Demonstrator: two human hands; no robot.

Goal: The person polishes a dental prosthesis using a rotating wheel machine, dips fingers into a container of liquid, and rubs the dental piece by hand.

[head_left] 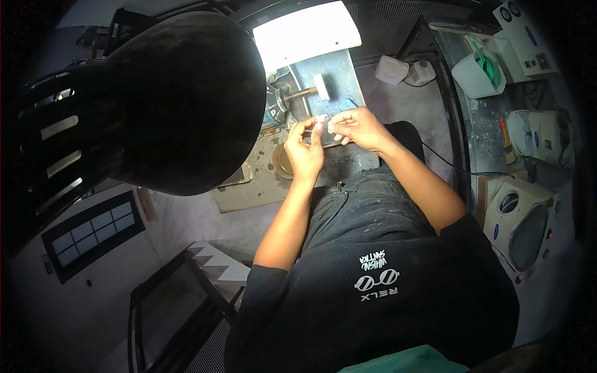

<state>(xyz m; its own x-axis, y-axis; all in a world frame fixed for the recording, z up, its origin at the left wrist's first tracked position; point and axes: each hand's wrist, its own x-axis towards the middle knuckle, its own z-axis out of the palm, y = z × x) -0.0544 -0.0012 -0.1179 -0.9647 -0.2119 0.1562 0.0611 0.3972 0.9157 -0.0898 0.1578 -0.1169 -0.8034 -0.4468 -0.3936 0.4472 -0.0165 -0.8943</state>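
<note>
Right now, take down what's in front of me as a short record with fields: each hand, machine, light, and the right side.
Left hand: pinches a small pale piece between thumb and fingers
Right hand: fingertips bunched close beside the piece; whether they grip anything is unclear
Machine: motor with a shaft carrying a white wheel, beyond the hands
Light: black lampshade, large at upper left
Right side: green scoop in a white tub
</note>
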